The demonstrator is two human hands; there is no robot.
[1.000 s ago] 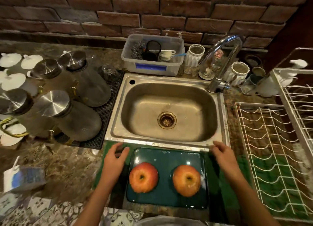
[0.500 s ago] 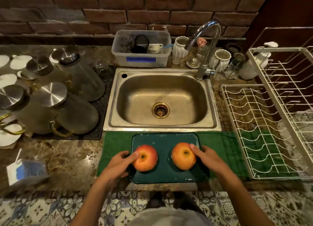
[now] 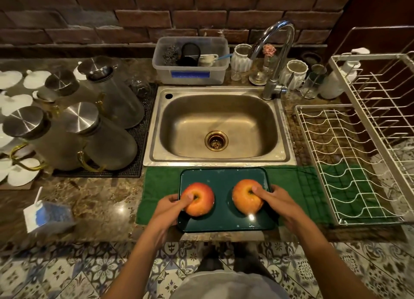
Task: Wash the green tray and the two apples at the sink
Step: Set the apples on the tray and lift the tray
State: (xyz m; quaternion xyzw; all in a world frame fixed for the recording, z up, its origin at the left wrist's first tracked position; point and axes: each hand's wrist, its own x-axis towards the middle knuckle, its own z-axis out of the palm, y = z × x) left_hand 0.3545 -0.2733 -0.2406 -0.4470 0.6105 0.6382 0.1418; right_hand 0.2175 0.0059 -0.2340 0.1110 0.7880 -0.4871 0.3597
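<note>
A dark green tray (image 3: pixel 224 177) lies on a green cloth (image 3: pixel 159 182) at the counter's front edge, just before the steel sink (image 3: pixel 217 124). Two red-orange apples sit on it. My left hand (image 3: pixel 170 205) grips the left apple (image 3: pixel 201 200) from its left side, thumb on top near the stem hollow. My right hand (image 3: pixel 274 201) grips the right apple (image 3: pixel 243 198) from its right side, thumb on its top. Both apples still touch the tray. The tap (image 3: pixel 277 52) arches over the sink's back right corner, with no water running.
Several glass jugs with steel lids (image 3: pixel 100 137) stand on a black mat left of the sink. A white wire dish rack (image 3: pixel 349 164) fills the right side. A plastic tub (image 3: pixel 190 61) and white cups stand behind the sink. A small carton (image 3: pixel 47 215) sits front left.
My hands came in from the tray's far corners and closed round the apples, one each. The view pulled back from the counter.
</note>
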